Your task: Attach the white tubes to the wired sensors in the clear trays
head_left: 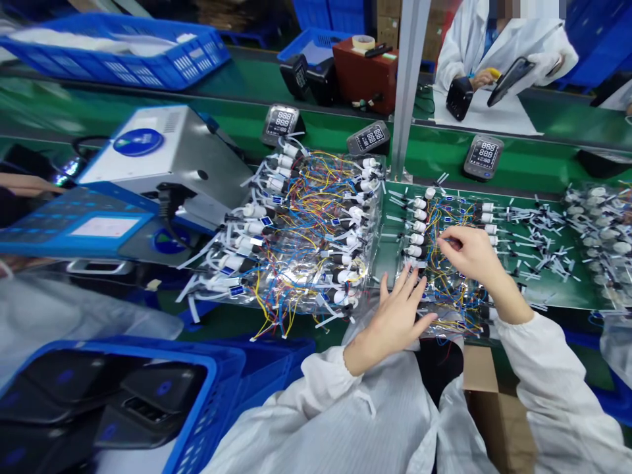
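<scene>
My left hand (395,316) lies flat with fingers spread on the near edge of a clear plastic tray (447,326) of small wired pump parts (419,227). My right hand (469,253) hovers over the same tray, fingers curled in a pinch among the coloured wires (444,289); what it pinches is too small to name. Both arms wear white sleeves. To the left, a second clear tray (301,230) is heaped with more wired pumps and white tubes.
A grey machine (168,158) and blue keypad device (74,224) stand at left. Blue crates (207,395) hold black housings near me. Loose white tube pieces (543,243) litter the green mat. Display modules (484,157) ride the green belt. A person in white (494,46) works opposite.
</scene>
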